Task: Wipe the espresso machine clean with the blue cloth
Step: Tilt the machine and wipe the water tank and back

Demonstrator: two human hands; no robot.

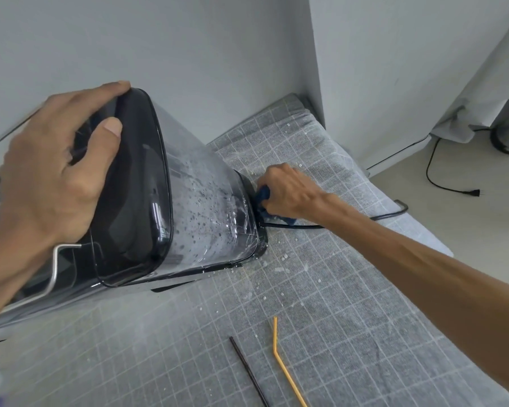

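The espresso machine stands on the grey checked tablecloth, seen from above and behind. Its clear water tank is speckled with droplets and white streaks. My left hand lies flat on the machine's dark top lid, fingers spread over the edge. My right hand reaches down behind the base of the tank and is shut on the bunched blue cloth, pressing it against the lower rear of the machine. Most of the cloth is hidden under my fingers.
The machine's black power cord runs right across the table and off its edge. A yellow bent straw and a dark stick lie near the front. White spatter dots the tablecloth. The wall is close behind.
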